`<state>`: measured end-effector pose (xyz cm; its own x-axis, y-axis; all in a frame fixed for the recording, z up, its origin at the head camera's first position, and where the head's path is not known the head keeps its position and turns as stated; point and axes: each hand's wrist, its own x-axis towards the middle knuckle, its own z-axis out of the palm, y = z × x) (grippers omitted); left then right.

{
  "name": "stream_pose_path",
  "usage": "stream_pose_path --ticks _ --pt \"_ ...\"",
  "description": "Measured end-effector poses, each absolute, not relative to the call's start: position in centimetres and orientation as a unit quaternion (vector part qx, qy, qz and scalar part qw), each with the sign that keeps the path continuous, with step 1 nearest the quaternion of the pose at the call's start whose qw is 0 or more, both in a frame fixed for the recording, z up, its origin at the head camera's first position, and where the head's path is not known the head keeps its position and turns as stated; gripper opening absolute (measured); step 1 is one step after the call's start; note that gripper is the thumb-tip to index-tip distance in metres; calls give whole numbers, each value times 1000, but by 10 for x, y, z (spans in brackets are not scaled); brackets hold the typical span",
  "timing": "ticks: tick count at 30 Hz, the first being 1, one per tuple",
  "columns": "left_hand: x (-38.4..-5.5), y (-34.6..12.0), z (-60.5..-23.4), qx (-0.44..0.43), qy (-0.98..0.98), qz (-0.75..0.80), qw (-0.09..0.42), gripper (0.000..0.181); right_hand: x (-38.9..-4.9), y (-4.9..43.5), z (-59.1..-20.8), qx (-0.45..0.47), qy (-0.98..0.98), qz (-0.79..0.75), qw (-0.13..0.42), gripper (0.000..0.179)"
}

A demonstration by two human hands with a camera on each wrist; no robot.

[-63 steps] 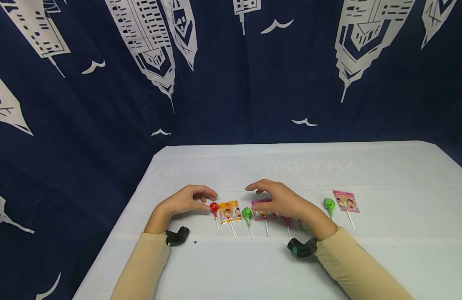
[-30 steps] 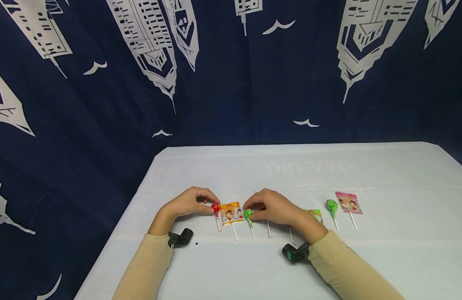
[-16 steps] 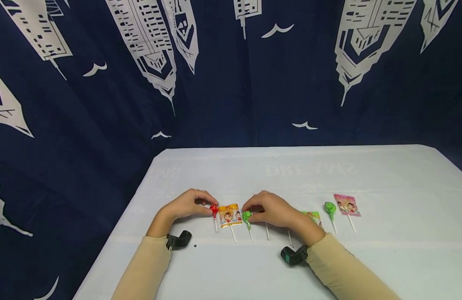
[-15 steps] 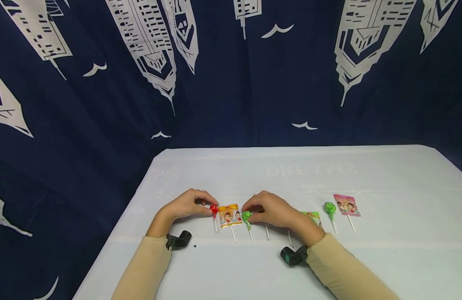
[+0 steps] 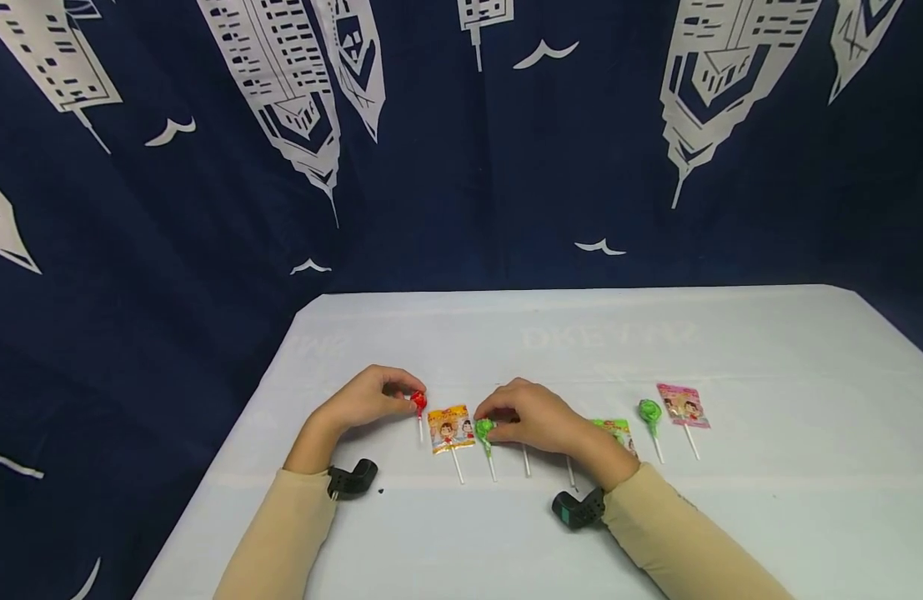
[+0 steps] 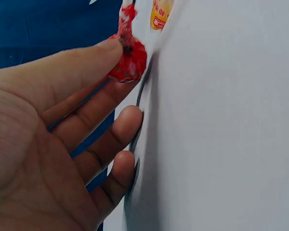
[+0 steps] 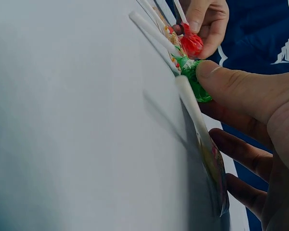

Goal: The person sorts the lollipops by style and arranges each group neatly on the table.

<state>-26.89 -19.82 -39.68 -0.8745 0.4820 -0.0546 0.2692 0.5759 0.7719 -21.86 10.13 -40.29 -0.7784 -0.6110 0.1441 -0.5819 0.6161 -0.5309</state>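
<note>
My left hand (image 5: 367,397) pinches a red-wrapped lollipop (image 5: 418,402) by its round head, between thumb and index finger. In the left wrist view, the red lollipop (image 6: 131,62) is held near the white surface and the other fingers are loosely bent. My right hand (image 5: 538,417) pinches a green-wrapped lollipop (image 5: 484,428); the right wrist view shows thumb and finger on the green head (image 7: 195,82). Between the hands lies a flat lollipop in an orange packet (image 5: 451,428). Under my right hand, the heads of two more lollipops are hidden; one white stick (image 5: 526,461) pokes out.
Right of my right wrist lie a green-packet lollipop (image 5: 619,433), partly covered by the arm, a round green lollipop (image 5: 649,412) and a pink-packet lollipop (image 5: 683,405). They rest on a white-covered table (image 5: 776,367) before a dark blue patterned curtain (image 5: 551,167).
My right hand has come down and taken hold of the green lollipop. My left hand has closed on the red lollipop and raised it slightly, away from the row.
</note>
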Motion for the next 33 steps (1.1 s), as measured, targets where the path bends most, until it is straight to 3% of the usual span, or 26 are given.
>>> stream_pose_path --ticks 11,33 --pt "-299 -189 -391 210 897 380 84 28 -218 107 -402 -335 900 -278 3 24" --pt "-328 -179 -409 133 896 419 61 31 -219 99 -408 -330 903 -275 4 23"
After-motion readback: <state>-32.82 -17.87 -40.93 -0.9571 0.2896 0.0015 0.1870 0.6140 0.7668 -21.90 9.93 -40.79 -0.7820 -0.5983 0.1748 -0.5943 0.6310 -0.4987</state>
